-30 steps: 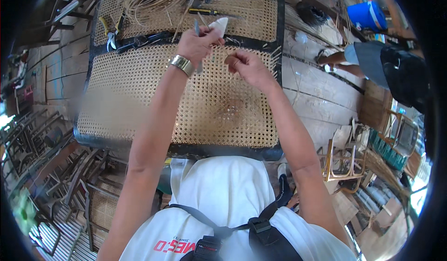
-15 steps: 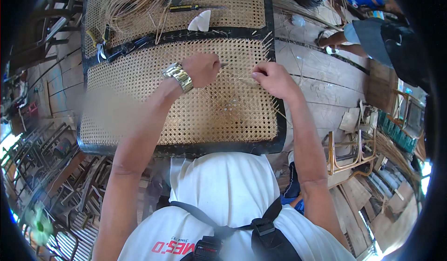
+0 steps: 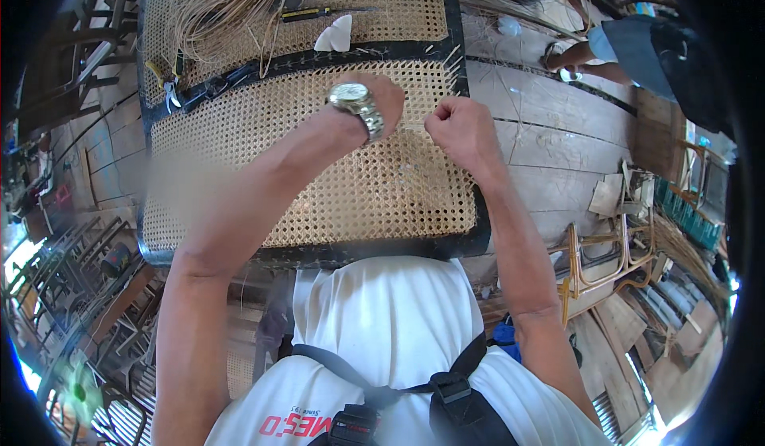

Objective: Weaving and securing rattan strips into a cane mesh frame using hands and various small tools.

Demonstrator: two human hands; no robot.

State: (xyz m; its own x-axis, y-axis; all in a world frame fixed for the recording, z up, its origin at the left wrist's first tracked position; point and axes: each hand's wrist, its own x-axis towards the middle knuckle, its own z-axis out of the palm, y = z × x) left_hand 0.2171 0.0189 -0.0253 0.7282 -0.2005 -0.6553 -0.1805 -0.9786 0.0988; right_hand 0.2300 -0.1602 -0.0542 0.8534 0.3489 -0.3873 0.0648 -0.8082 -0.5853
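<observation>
Woven cane webbing (image 3: pixel 319 199) is stretched in a black frame (image 3: pixel 374 255) in front of me. Over its right part, my left hand (image 3: pixel 386 102), with a metal watch on its wrist, is closed with the knuckles up; whatever is in it is hidden. Close by on the right, my right hand (image 3: pixel 466 131) is curled into a pinch just above the weave, and I cannot make out what its fingers hold. A small gap separates the hands. Short cane ends (image 3: pixel 454 68) stick out along the frame's upper right edge.
Beyond the crossbar lie a bundle of cane strands (image 3: pixel 227 16), a yellow-and-black screwdriver (image 3: pixel 307 14), a white folded piece (image 3: pixel 335 35) and pruning shears (image 3: pixel 171 91). A person in grey (image 3: pixel 637 56) is at the far right. Chair frames (image 3: pixel 610 259) stand on the plank floor.
My left hand has moved right and turned, closing toward the right hand; the dark tip that showed at its fingers is now hidden. My right hand has curled further. The view has shifted slightly.
</observation>
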